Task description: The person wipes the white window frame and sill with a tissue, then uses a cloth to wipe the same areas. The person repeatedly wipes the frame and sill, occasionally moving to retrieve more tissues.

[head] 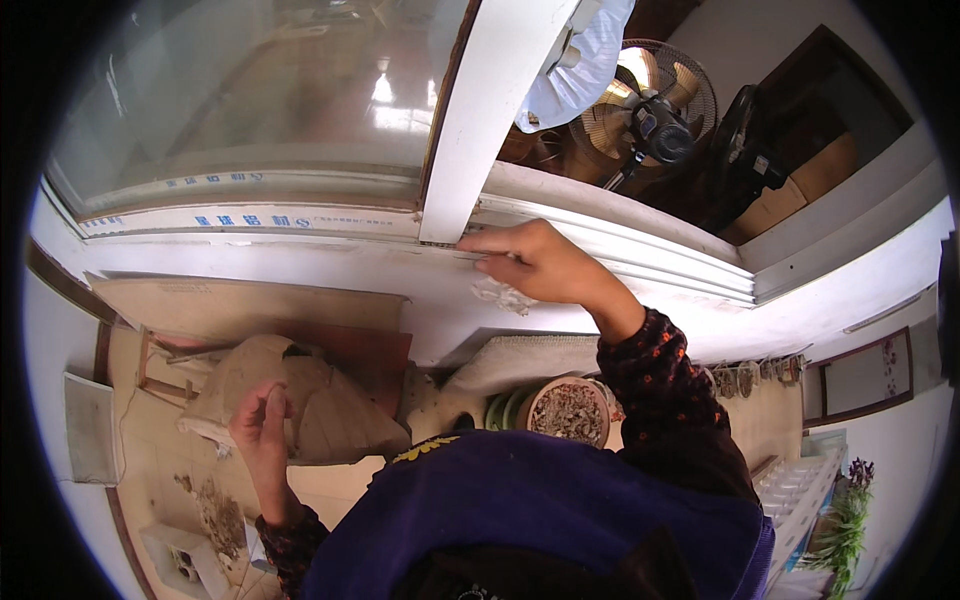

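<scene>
My right hand (544, 266) reaches to the window sill, its index finger stretched to the foot of the white sliding window frame (487, 112). A crumpled white tissue or cloth (504, 294) hangs below its curled fingers, held in the palm. Beside the fingertip run the white window tracks (622, 251), partly hidden by the hand. Over a draped brown cover (337, 412), my left hand (262, 424) is raised, thumb against curled fingers. Nothing shows in it. The glass pane (262, 97) stands to the left of the frame, with printed film along its lower rail (300, 220).
Through the window opening are a standing fan (660, 127), a white plastic bag (581, 82) and a cardboard box (772, 210). Below the sill stand a pot of dry debris (570, 412) and a leaning board (255, 307). Green plants (840, 532) are at lower right.
</scene>
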A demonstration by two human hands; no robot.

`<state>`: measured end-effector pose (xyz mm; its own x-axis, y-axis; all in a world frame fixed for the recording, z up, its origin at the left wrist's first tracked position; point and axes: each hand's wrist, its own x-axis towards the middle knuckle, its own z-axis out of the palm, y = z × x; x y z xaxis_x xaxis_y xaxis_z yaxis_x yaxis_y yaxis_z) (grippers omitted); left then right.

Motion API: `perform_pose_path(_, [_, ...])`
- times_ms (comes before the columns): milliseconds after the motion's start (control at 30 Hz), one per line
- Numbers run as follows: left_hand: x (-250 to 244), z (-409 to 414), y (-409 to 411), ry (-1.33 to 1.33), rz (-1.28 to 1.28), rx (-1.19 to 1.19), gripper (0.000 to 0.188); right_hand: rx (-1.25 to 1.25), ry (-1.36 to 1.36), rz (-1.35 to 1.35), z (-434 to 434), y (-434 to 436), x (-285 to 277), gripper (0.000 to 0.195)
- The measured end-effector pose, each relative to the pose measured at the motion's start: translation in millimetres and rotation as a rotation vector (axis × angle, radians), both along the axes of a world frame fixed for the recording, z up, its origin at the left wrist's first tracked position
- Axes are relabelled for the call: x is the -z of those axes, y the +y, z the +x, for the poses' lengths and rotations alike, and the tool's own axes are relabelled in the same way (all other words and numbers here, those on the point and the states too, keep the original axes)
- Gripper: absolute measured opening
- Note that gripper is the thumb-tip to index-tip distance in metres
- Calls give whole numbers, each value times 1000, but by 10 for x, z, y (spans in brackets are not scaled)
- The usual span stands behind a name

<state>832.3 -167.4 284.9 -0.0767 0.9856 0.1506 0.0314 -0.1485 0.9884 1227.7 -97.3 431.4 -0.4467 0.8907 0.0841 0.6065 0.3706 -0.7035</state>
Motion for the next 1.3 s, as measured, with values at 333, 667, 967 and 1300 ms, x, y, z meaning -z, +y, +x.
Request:
perform_pose_path(333, [-81, 59, 100, -40, -17, 52, 13, 185, 249, -2, -11, -211, 119, 19])
perform_pose_path(667, [-422, 869, 238, 28, 14, 500, 25, 375, 263, 486, -1, -734, 350, 26])
perform_pose_path(967, [-188, 696, 209, 76, -101, 399, 17, 1045, -738, 674, 1219, -1047, 434, 6])
perform_pose_path(1300, [-7, 456, -64, 21, -161, 259, 16, 692, -206, 718, 117, -233, 535, 8])
